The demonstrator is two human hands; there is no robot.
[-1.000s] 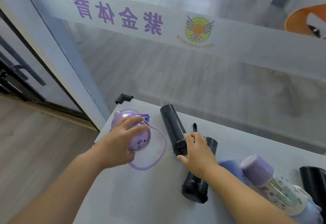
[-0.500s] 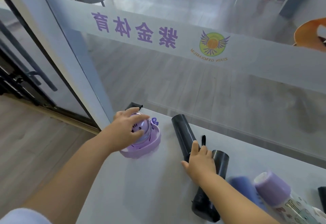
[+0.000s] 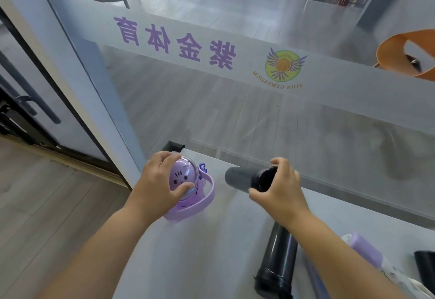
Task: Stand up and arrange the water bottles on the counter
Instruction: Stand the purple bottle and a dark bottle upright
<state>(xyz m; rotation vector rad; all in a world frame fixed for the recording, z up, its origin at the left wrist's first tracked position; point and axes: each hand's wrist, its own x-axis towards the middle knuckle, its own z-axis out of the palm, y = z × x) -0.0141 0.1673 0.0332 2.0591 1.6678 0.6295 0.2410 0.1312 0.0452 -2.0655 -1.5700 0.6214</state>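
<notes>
A purple child's bottle (image 3: 188, 192) with a clear dome lid and a carry strap stands upright at the counter's (image 3: 211, 240) far left corner; my left hand (image 3: 157, 188) grips its lid from above. My right hand (image 3: 277, 192) grips the capped end of a dark grey bottle (image 3: 237, 177), lifted and tilted, its body pointing left. A second black bottle (image 3: 275, 265) lies on its side under my right forearm. A purple-capped printed bottle (image 3: 367, 251) lies at the right, and another black bottle (image 3: 426, 268) shows at the right edge.
A glass wall (image 3: 259, 110) with a frosted band and purple lettering runs right behind the counter. A door frame (image 3: 77, 82) stands left of the counter, with wooden floor (image 3: 35, 204) beyond the counter's left edge.
The purple bottle now stands upright at the corner under my left hand. My right hand has taken hold of the dark grey bottle's end and lifted it off the counter.
</notes>
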